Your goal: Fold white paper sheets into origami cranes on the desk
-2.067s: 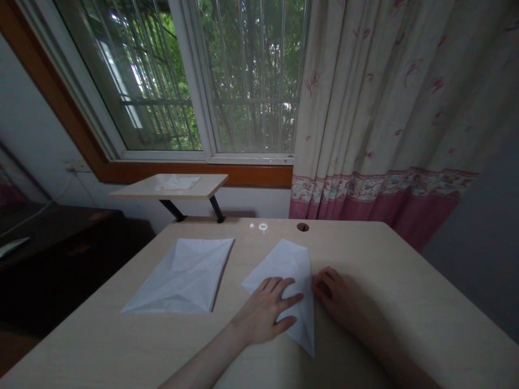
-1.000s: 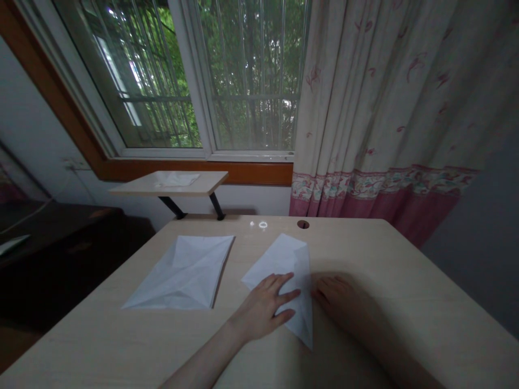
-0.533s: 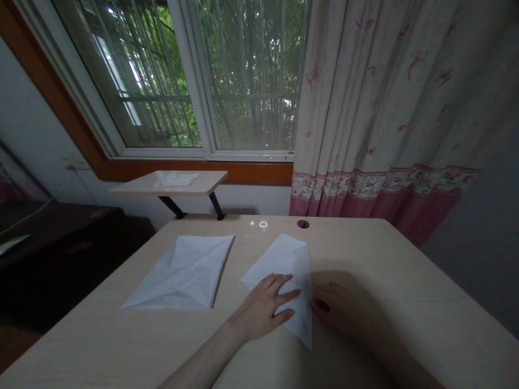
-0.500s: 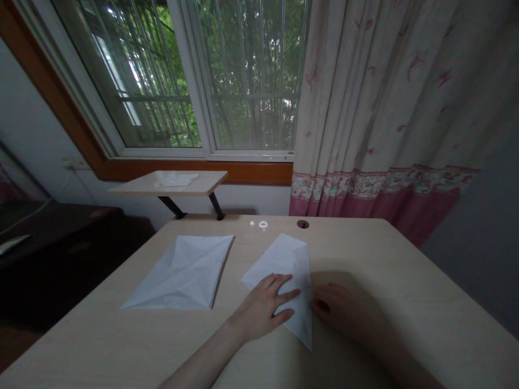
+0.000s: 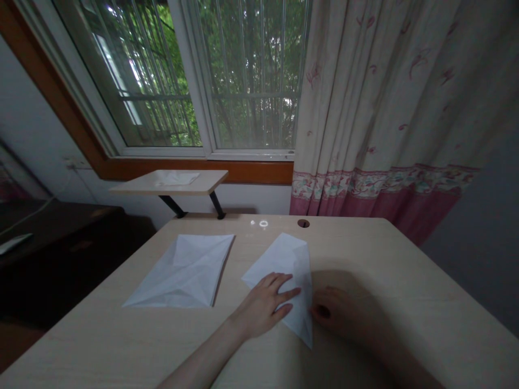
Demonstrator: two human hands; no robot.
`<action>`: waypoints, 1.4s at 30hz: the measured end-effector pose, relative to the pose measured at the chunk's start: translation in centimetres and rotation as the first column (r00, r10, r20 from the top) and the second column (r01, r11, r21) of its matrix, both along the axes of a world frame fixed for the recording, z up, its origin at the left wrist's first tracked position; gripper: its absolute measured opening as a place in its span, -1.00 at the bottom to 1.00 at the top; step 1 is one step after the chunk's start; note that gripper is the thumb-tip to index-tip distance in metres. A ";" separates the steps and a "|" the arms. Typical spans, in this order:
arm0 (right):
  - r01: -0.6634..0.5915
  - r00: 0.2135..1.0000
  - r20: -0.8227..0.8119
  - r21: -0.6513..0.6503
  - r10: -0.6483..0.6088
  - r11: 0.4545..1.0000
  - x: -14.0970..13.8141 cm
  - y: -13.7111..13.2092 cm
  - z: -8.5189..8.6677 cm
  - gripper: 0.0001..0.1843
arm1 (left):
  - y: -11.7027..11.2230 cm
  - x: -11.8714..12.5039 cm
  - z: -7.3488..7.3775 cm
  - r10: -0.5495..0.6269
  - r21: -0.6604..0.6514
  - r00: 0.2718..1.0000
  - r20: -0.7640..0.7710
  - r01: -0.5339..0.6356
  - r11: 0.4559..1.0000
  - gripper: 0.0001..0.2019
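Observation:
A folded sheet of white paper [image 5: 300, 265] lies on the desk in front of me, with a straight right edge and a point towards me. My left hand [image 5: 267, 305] rests flat on it with its fingers spread, covering part of its lower left. At the paper's right edge is my right hand [image 5: 338, 313], its fingers curled and the thumb and fingertips closed at the fold. Shadow makes the exact pinch hard to see. Left of these, a flat stack of creased white paper [image 5: 184, 273] lies apart from both hands.
The pale wooden desk [image 5: 405, 270] has a round cable hole [image 5: 303, 223] near its back edge. A small raised shelf [image 5: 203, 183] at the back left bears crumpled white paper [image 5: 177, 178]. Behind are a barred window [image 5: 251, 75] and a patterned curtain [image 5: 365, 124].
My right hand has slid slightly towards me along the paper's right edge. The left hand and the folded paper stay almost in place.

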State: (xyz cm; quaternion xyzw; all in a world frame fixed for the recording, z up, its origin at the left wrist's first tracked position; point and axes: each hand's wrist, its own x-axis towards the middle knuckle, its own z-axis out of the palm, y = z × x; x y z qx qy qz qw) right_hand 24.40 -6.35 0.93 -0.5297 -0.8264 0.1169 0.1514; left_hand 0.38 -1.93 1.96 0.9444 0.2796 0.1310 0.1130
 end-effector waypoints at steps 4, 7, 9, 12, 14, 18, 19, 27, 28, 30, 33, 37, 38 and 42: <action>-0.025 1.000 0.014 -0.076 0.026 0.997 -0.2 -0.3 0.3 -0.85 | 0.0 0.0 -0.1 -0.001 -0.001 1.000 0.013 0.001 1.000 -0.61; -0.026 1.000 0.006 -0.096 0.026 0.995 -0.3 -0.3 0.3 -0.86 | 0.0 0.0 -0.3 -0.002 0.000 1.000 0.019 0.002 1.000 -0.61; -0.029 1.000 -0.005 -0.106 0.028 0.994 -0.3 -0.4 0.2 -0.86 | 0.0 0.0 -0.3 -0.002 0.003 1.000 0.022 0.002 1.000 -0.60; -0.045 0.999 -0.024 -0.121 0.042 0.992 -0.4 -0.4 0.0 -0.87 | 0.0 0.0 -0.1 0.002 0.008 1.000 0.025 -0.003 1.000 -0.61; -0.052 0.998 -0.033 -0.126 0.049 0.991 -0.5 -0.5 -0.1 -0.87 | 0.0 0.0 0.0 0.007 0.006 1.000 0.020 -0.008 1.000 -0.61; -0.050 0.998 -0.046 -0.131 0.044 0.990 -0.5 -0.6 -0.4 -0.89 | -0.1 0.0 0.1 0.011 -0.001 1.000 0.004 -0.011 1.000 -0.61; -0.051 0.998 -0.049 -0.133 0.045 0.990 -0.5 -0.6 -0.5 -0.89 | -0.1 0.0 0.0 0.012 -0.002 1.000 0.002 -0.012 1.000 -0.61; -0.058 0.996 -0.083 -0.176 0.044 0.983 -0.6 -1.2 0.2 -0.91 | 0.0 0.0 0.2 0.012 -0.013 1.000 0.005 -0.012 1.000 -0.61; -0.059 0.995 -0.087 -0.186 0.043 0.981 -0.6 -1.3 0.3 -0.91 | 0.0 0.0 0.1 0.012 -0.013 1.000 0.006 -0.012 1.000 -0.62; -0.063 0.995 -0.092 -0.218 0.044 0.974 -0.6 -1.4 0.4 -0.91 | 0.0 0.0 0.1 0.008 -0.009 1.000 0.011 -0.008 1.000 -0.61; -0.074 0.994 -0.095 -0.284 0.049 0.956 -0.6 -1.4 0.6 -0.91 | 0.0 0.0 -0.2 0.005 -0.001 1.000 0.026 -0.005 1.000 -0.62; -0.066 0.994 -0.104 -0.327 0.034 0.943 -0.8 -1.4 0.8 -0.92 | 0.1 0.0 -0.3 0.008 0.004 0.999 0.038 -0.008 1.000 -0.63; -0.065 0.994 -0.109 -0.331 0.030 0.942 -0.8 -1.5 0.9 -0.92 | 0.1 0.0 -0.3 0.006 0.006 0.999 0.041 -0.006 1.000 -0.62; -0.089 0.989 -0.140 -0.360 0.041 0.929 -0.8 -1.6 1.3 -0.91 | 0.1 0.0 -0.3 0.001 0.008 0.999 0.044 -0.001 1.000 -0.62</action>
